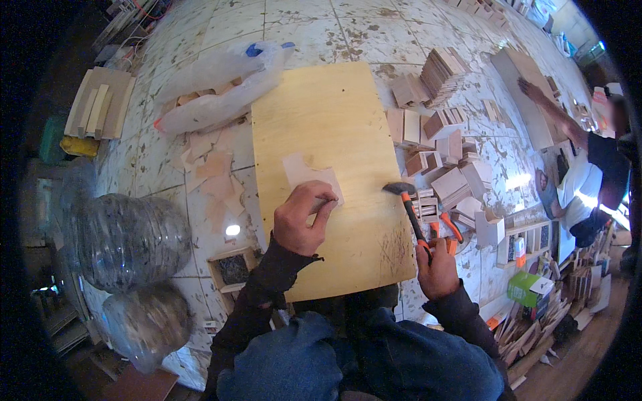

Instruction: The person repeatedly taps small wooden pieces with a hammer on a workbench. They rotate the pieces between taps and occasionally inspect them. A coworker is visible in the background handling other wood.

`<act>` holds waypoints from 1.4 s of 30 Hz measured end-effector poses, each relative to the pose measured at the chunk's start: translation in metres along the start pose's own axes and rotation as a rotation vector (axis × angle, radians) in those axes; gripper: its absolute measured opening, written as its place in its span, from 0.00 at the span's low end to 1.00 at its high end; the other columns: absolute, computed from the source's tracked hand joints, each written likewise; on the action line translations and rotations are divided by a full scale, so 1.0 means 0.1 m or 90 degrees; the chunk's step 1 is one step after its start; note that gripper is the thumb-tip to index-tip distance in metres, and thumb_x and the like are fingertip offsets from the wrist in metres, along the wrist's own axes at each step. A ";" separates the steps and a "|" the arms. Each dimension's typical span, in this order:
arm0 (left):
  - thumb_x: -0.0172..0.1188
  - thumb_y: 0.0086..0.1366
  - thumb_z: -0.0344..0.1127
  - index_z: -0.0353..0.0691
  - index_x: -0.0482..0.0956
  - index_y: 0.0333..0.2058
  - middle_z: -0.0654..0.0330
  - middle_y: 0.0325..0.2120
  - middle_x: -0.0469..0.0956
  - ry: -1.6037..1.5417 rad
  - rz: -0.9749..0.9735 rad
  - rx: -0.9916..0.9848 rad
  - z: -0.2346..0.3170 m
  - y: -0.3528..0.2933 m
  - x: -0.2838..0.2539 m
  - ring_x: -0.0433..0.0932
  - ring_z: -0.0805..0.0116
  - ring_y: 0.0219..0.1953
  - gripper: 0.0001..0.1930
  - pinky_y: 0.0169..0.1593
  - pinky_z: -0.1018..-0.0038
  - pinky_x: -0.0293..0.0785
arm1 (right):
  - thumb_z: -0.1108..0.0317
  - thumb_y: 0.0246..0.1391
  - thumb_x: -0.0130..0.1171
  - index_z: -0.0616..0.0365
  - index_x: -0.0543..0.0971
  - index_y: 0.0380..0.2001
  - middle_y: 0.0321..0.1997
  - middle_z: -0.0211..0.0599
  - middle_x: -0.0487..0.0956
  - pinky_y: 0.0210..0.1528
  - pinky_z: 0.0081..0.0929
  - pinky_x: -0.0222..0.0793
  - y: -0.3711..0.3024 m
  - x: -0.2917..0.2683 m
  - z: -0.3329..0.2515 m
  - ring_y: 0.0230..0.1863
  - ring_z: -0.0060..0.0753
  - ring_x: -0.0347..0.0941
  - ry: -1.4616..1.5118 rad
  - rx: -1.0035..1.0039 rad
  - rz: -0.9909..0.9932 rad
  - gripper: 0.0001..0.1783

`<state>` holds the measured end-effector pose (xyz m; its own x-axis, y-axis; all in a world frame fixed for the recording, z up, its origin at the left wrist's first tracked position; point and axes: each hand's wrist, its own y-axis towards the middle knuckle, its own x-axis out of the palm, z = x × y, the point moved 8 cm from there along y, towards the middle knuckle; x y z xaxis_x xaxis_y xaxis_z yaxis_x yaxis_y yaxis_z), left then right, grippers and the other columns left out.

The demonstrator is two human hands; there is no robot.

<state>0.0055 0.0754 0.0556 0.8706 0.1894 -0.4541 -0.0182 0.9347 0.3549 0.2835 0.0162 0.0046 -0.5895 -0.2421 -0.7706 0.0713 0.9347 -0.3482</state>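
In front of me a yellow plywood board (321,120) lies flat. A thin, pale, irregularly cut piece (306,172) rests near its middle. My left hand (302,218) is over the near edge of that piece, thumb and forefinger pinched together. Whatever is between those fingertips, if anything, is too small to tell. At the board's right edge my right hand (438,269) grips a hammer (412,218) by its black and orange handle. The dark hammer head points away from me, at the board's right side.
Wooden boxes (451,184) crowd the floor on the right, beside orange-handled pliers (452,228). A plastic bag (217,110) and thin offcuts (215,175) lie left of the board. Wrapped bundles (137,240) stand further left. Another person's arm (562,117) reaches over a panel at far right.
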 end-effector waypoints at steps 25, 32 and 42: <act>0.49 0.62 0.17 0.34 0.60 0.42 0.48 0.36 0.74 -0.124 0.014 -0.002 -0.21 -0.03 0.00 0.80 0.59 0.42 0.12 0.43 0.70 0.79 | 0.61 0.62 0.48 0.58 0.70 0.40 0.17 0.49 0.73 0.21 0.45 0.68 -0.34 -0.05 -0.83 0.18 0.56 0.73 0.141 -0.233 -0.183 0.11; 0.56 0.61 0.20 0.32 0.67 0.41 0.50 0.33 0.81 -0.253 0.088 -0.151 -0.36 -0.04 -0.04 0.83 0.63 0.38 0.11 0.42 0.73 0.78 | 0.59 0.62 0.47 0.59 0.68 0.38 0.20 0.56 0.75 0.26 0.55 0.67 -0.23 0.13 -0.69 0.24 0.65 0.73 0.013 -0.243 -0.153 0.13; 0.64 0.55 0.21 0.39 0.82 0.34 0.55 0.34 0.82 0.026 0.071 0.049 0.03 -0.10 -0.10 0.82 0.65 0.37 0.09 0.42 0.73 0.77 | 0.56 0.65 0.42 0.60 0.68 0.34 0.15 0.40 0.72 0.21 0.36 0.66 -0.25 -0.10 -0.58 0.17 0.44 0.72 0.159 -0.221 -0.113 0.17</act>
<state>-0.0018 0.0637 0.0591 0.8442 0.3051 -0.4408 -0.0754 0.8817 0.4658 0.2410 0.0101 0.0524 -0.7477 -0.3753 -0.5479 -0.2961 0.9268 -0.2308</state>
